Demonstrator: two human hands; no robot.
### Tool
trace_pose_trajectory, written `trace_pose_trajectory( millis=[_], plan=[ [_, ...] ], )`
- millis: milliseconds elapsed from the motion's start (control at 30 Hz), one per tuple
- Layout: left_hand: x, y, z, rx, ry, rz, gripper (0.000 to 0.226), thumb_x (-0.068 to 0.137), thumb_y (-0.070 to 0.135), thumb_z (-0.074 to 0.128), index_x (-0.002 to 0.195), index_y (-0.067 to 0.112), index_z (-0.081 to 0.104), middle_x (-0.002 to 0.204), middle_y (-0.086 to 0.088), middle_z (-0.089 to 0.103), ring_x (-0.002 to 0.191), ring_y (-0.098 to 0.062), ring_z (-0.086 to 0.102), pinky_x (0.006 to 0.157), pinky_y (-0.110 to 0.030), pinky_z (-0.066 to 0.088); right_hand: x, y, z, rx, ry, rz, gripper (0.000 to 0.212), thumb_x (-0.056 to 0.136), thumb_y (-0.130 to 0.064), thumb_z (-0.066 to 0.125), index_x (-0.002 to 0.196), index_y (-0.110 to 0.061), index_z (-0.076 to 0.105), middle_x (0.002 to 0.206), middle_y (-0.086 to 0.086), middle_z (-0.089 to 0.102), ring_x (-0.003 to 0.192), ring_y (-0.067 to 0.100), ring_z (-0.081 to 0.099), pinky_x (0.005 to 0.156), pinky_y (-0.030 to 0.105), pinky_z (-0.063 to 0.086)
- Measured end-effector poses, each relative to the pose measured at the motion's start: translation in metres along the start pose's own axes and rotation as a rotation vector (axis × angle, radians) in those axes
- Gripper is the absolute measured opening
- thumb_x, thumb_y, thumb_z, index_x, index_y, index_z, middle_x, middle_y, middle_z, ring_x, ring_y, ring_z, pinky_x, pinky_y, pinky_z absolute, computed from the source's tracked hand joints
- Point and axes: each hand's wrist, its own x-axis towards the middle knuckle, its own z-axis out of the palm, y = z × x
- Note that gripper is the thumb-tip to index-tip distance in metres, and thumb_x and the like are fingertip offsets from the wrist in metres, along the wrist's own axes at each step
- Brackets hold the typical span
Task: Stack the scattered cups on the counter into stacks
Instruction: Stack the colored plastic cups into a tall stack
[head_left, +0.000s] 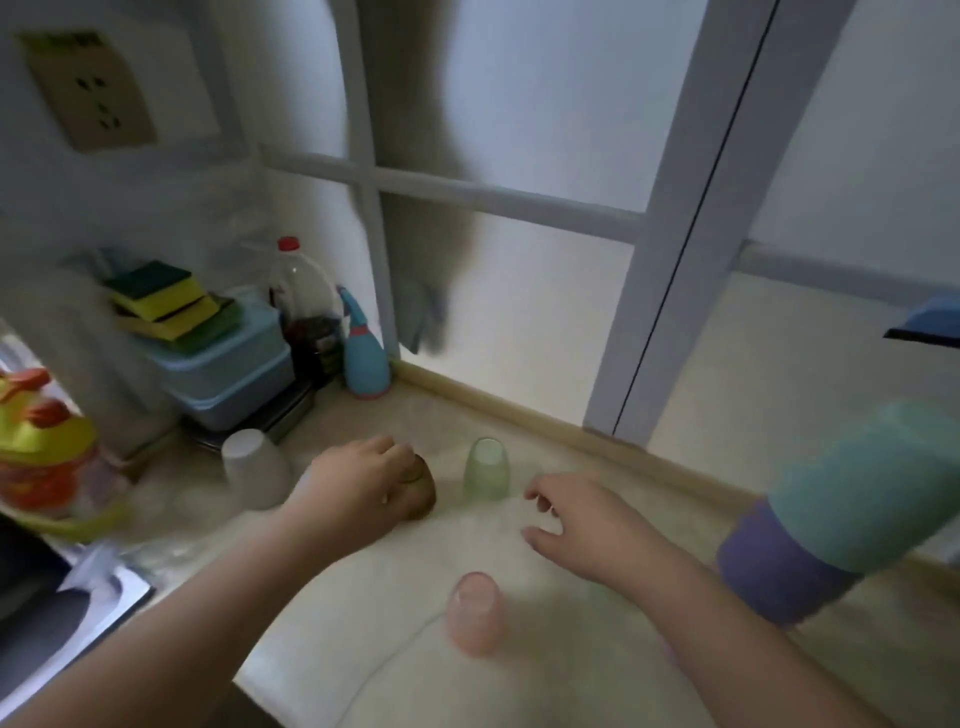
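Observation:
Several plastic cups stand upside down on the pale counter (363, 623). My left hand (358, 483) is closed over a brown cup (421, 493) near the middle. A white cup (254, 467) stands just left of that hand. A green cup (487, 467) stands to the right of the brown one. My right hand (576, 525) hovers open just right of the green cup, fingers spread, touching nothing. A pink cup (475, 618) stands nearer to me, between my forearms. At the right edge a teal cup nested over a purple cup (841, 514) lies tilted.
A blue lidded box with sponges (218, 353), a dark bottle (306, 312) and a blue spray bottle (363, 358) crowd the back left corner. A yellow and orange container (47, 452) stands at the left by the sink (62, 618). A frosted window (519, 291) lies behind the counter.

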Motion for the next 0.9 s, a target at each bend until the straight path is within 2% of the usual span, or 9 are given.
trace_pose_trajectory(
  millis=[100,200,367,433,533,667,767,900],
  plan=[
    [-0.004,-0.037,0.013,-0.006,-0.032,-0.037,0.038,0.086,0.042,0.047,0.12,0.024,0.05,0.116,0.0,0.058,0.103,-0.021,0.056,0.08,-0.032,0.048,0.029,-0.011,0.017,-0.03,-0.059,0.037,0.044,0.084,-0.039,0.056,0.122,-0.018,0.05,0.12,0.003,0.058,0.108,0.021,0.055,0.087,0.032,0.045],
    [-0.002,-0.069,0.021,-0.026,-0.035,-0.044,0.039,0.087,0.039,0.05,0.123,0.024,0.048,0.119,0.002,0.057,0.103,-0.02,0.057,0.079,-0.03,0.046,0.056,-0.024,0.032,-0.023,-0.085,0.069,0.047,0.084,-0.039,0.056,0.126,-0.018,0.048,0.125,0.005,0.057,0.111,0.023,0.054,0.091,0.036,0.047],
    [0.0,-0.119,0.037,-0.077,-0.016,-0.092,0.037,0.084,0.035,0.056,0.118,0.02,0.055,0.113,0.0,0.062,0.093,-0.02,0.061,0.067,-0.026,0.042,0.093,-0.049,0.057,-0.009,-0.137,0.09,0.049,0.085,-0.035,0.056,0.13,-0.018,0.044,0.129,0.006,0.054,0.114,0.023,0.054,0.093,0.036,0.047],
    [-0.005,-0.135,0.044,-0.095,-0.032,-0.121,0.037,0.084,0.035,0.057,0.117,0.019,0.055,0.111,-0.001,0.063,0.093,-0.021,0.061,0.069,-0.028,0.048,0.103,-0.057,0.068,-0.01,-0.152,0.091,0.049,0.085,-0.033,0.056,0.13,-0.019,0.044,0.129,0.005,0.053,0.115,0.023,0.053,0.094,0.036,0.047],
    [-0.012,-0.152,0.055,-0.11,-0.036,-0.141,0.042,0.083,0.038,0.057,0.121,0.02,0.052,0.114,-0.001,0.061,0.095,-0.02,0.06,0.075,-0.031,0.053,0.114,-0.069,0.083,-0.01,-0.173,0.076,0.048,0.085,-0.033,0.056,0.13,-0.019,0.044,0.13,0.003,0.052,0.116,0.021,0.052,0.094,0.035,0.046],
    [-0.003,-0.156,0.069,-0.13,-0.05,-0.125,0.058,0.081,0.045,0.058,0.13,0.022,0.04,0.126,-0.001,0.053,0.108,-0.021,0.055,0.082,-0.032,0.051,0.122,-0.083,0.094,0.027,-0.152,0.064,0.047,0.084,-0.032,0.056,0.128,-0.019,0.047,0.129,0.002,0.053,0.116,0.019,0.052,0.097,0.036,0.046],
    [0.016,-0.151,0.079,-0.137,-0.149,-0.11,0.067,0.081,0.048,0.056,0.136,0.023,0.028,0.137,-0.004,0.043,0.116,-0.025,0.049,0.09,-0.038,0.05,0.116,-0.082,0.096,0.015,-0.139,0.064,0.046,0.085,-0.035,0.056,0.127,-0.02,0.046,0.126,0.002,0.054,0.114,0.019,0.053,0.095,0.036,0.046],
    [0.03,-0.142,0.091,-0.167,-0.291,-0.135,0.066,0.084,0.043,0.055,0.138,0.025,0.021,0.141,-0.007,0.038,0.115,-0.028,0.05,0.091,-0.043,0.05,0.103,-0.074,0.095,0.009,-0.121,0.077,0.045,0.085,-0.038,0.057,0.126,-0.025,0.046,0.123,-0.004,0.054,0.111,0.013,0.053,0.092,0.031,0.046]
  ],
)
